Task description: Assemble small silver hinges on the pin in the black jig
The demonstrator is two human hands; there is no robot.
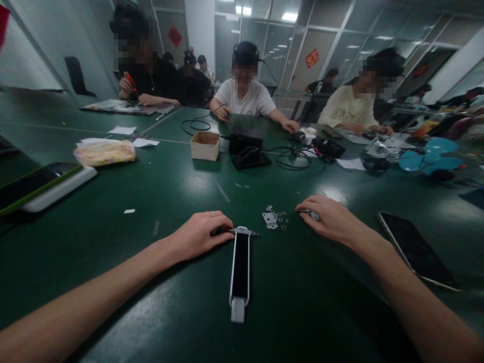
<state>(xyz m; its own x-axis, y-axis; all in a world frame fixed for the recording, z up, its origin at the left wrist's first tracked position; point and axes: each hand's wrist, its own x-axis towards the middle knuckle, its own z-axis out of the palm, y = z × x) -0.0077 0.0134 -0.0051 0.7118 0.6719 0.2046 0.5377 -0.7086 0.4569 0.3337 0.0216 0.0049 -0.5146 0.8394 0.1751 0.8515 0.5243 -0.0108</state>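
Note:
My left hand (200,234) rests on the green table (159,272), fingers curled round a thin screwdriver (242,231) whose tip reaches right across the far end of a long black-and-silver bar (240,269). That bar lies lengthwise toward me, between my arms. My right hand (328,219) lies palm down to the right, fingers closed on a small metal part (312,215). Between the hands sit a small silver bracket (269,219) and several tiny washers and screws (283,218).
A dark phone (416,249) lies by my right forearm. At left are a tablet on a white tray (41,189) and a plastic bag (105,152). A cardboard box (205,145), black devices and cables (291,156) sit mid-table. Other people work on the far side.

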